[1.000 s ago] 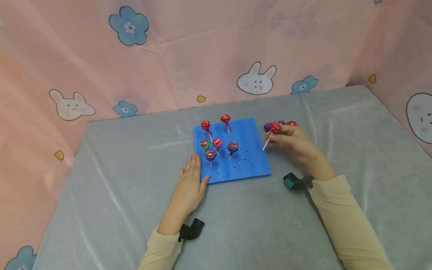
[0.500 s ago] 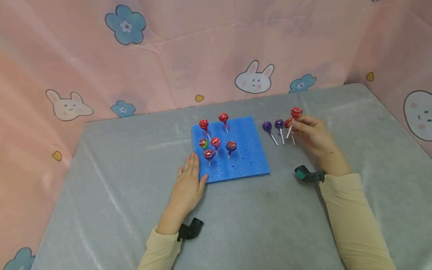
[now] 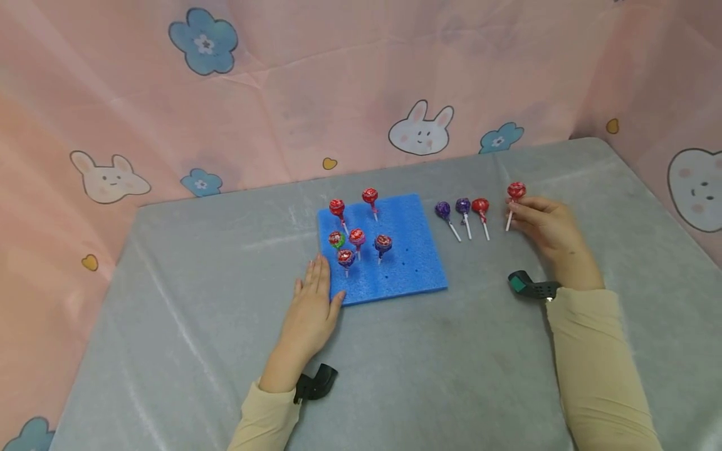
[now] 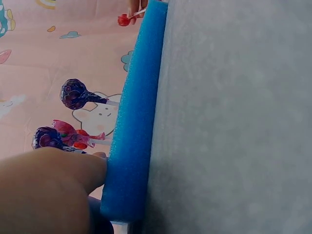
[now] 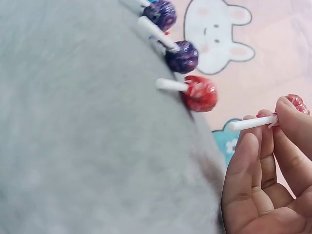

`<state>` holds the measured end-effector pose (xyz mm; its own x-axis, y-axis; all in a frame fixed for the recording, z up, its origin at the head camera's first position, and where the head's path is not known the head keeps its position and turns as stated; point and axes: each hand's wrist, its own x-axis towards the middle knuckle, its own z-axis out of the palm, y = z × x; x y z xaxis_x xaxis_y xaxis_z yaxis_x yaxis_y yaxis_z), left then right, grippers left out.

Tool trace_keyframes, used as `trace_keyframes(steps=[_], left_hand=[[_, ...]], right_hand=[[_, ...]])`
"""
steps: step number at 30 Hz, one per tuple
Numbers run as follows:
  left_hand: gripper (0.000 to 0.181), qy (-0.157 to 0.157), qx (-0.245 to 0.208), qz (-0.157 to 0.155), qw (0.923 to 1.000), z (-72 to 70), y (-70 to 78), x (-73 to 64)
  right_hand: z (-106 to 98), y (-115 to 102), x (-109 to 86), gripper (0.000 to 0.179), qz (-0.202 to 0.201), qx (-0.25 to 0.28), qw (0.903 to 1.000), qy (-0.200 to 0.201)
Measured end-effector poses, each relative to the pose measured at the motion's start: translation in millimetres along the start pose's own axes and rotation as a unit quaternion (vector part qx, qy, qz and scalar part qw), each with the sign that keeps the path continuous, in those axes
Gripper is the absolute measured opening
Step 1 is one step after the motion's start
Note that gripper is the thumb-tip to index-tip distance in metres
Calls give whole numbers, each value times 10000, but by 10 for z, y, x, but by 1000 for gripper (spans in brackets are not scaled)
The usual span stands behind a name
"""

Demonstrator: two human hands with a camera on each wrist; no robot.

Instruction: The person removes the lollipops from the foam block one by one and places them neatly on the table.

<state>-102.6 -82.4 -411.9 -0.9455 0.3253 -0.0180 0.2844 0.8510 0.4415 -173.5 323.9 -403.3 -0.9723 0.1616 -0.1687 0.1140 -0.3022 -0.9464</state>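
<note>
My right hand (image 3: 549, 235) pinches a red-wrapped lollipop (image 3: 516, 190) just below its head, stick pointing down, at the right of the table. In the right wrist view thumb and fingertips meet at the wrapper (image 5: 274, 118). To its left lie a red lollipop (image 3: 481, 206) and two purple lollipops (image 3: 463, 206) in a row. My left hand (image 3: 310, 316), fingers straight, rests along the left edge of a blue foam board (image 3: 420, 275), its thumb at the front corner. Several lollipops stand in the board, among them a dark blue one (image 3: 383, 243) and a red one (image 3: 370, 195).
Small holes (image 3: 403, 264) show in the board's right part. A grey cloth (image 3: 423, 376) covers the table. Behind it hangs a pink curtain (image 3: 316, 94) with printed rabbits and flowers. Each wrist wears a black camera mount (image 3: 317, 383).
My right hand has carried the red lollipop from beside the board's right edge to the right, past the row of lying lollipops, which now shows fully. My left hand stays on the board.
</note>
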Motion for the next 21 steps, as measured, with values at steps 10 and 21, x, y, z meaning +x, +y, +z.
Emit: trace_keyframes(steps=[10, 21], left_hand=[[65, -35, -5, -8, 10000, 0, -3, 1], [64, -2, 16, -2, 10000, 4, -4, -1]], right_hand=[[8, 82, 53, 19, 39, -2249, 9738, 325], [37, 129, 66, 4, -106, -2816, 9576, 604]])
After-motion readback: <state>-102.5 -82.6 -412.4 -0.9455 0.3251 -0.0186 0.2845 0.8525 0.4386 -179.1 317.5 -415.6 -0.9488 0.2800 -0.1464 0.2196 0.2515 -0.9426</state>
